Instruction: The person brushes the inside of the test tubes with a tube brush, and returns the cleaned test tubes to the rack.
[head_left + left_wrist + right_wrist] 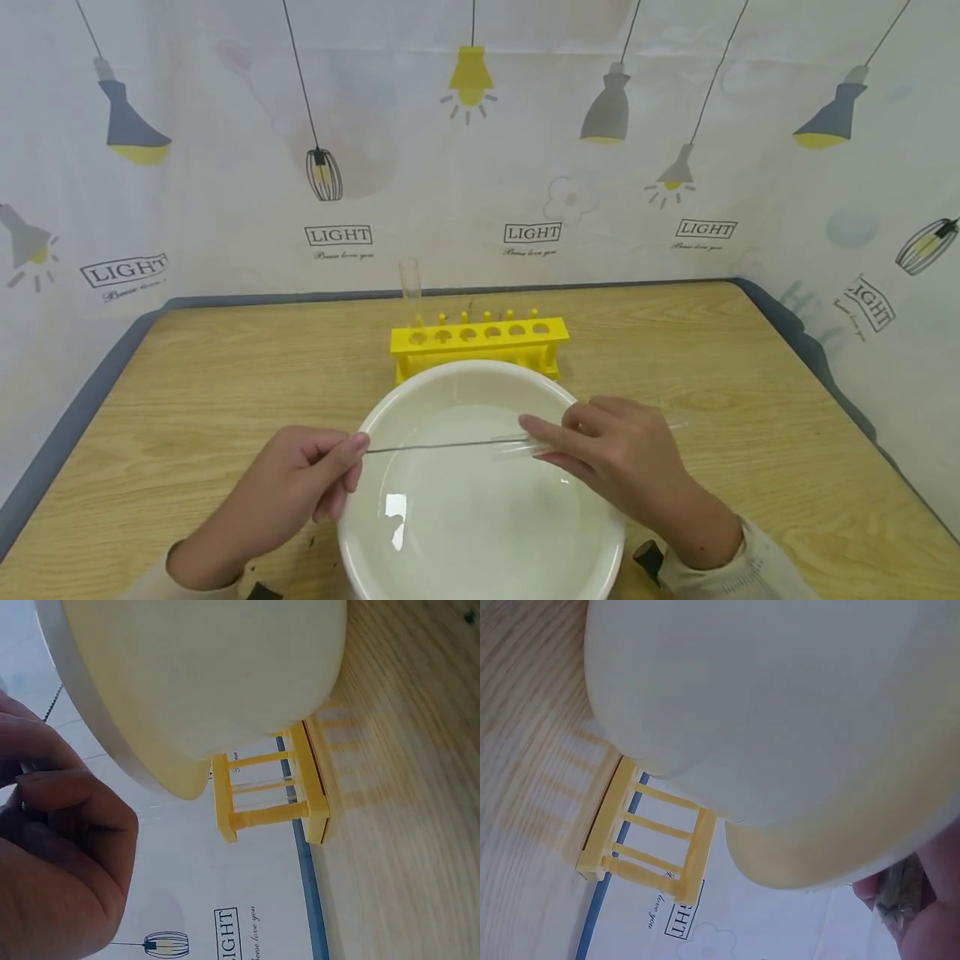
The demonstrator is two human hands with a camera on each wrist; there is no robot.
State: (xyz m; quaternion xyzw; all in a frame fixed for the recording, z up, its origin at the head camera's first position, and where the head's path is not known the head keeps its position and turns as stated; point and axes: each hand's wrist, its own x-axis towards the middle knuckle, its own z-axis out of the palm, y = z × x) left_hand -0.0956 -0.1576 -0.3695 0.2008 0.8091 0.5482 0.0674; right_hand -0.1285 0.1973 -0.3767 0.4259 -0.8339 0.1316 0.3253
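My left hand [303, 475] pinches the end of a thin twisted-wire handle of a test tube brush [435, 447] between thumb and fingers. The wire runs level across the basin into the mouth of a clear glass test tube [517, 448]. My right hand [622, 454] grips that tube, whose far end sticks out to the right past the knuckles. Inside the tube, greyish bristles [900, 892] show in the right wrist view. Below both hands stands a round white basin [351, 533] with clear water in it; the tube is held above the water.
Behind the basin stands a yellow test tube rack [480, 333] with a row of holes and pegs. Another clear test tube [410, 279] stands upright at its left end. A small dark cylindrical thing [648, 558] lies by the right wrist. A printed curtain surrounds the wooden table [247, 375].
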